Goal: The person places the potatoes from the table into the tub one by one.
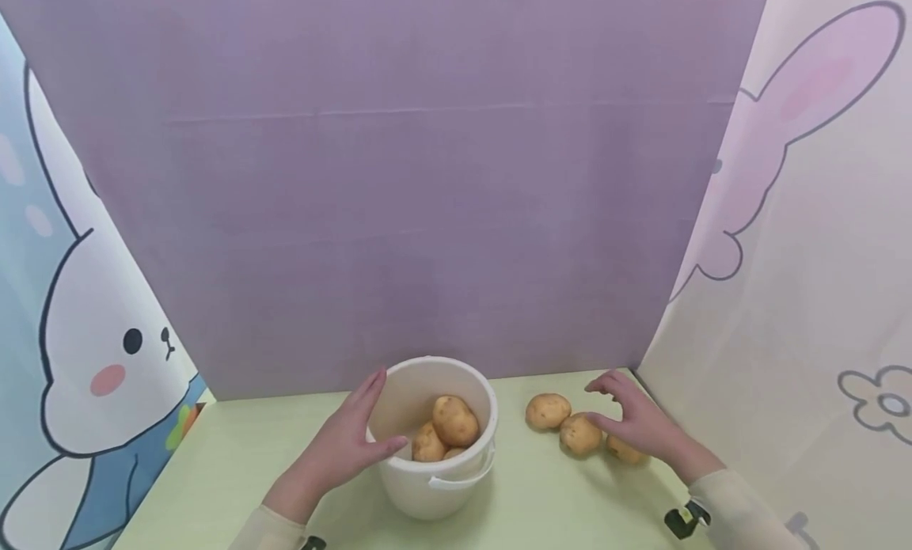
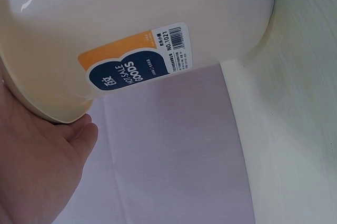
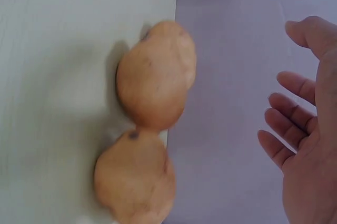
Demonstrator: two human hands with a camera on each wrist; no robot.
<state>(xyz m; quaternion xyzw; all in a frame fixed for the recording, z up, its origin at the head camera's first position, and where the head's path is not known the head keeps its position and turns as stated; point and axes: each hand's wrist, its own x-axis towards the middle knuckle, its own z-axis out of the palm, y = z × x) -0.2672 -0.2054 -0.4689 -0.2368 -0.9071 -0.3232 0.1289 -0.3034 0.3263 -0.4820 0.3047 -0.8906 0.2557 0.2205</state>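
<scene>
A white bucket stands on the table with several potatoes in it, the top potato resting on others. My left hand is at the bucket's left rim, fingers extended and thumb spread across the front edge in the head view. In the left wrist view, the fingertips lie right by the rim. Three potatoes lie in a row right of the bucket: a left potato, a middle potato and a right potato partly hidden by my right hand. That hand hovers over them with fingers loosely bent, holding nothing.
The bucket's thin handle hangs down its front right side. A purple backdrop rises behind the pale green table. Cloth with cartoon rabbits stands on both sides, the right panel close to my right arm.
</scene>
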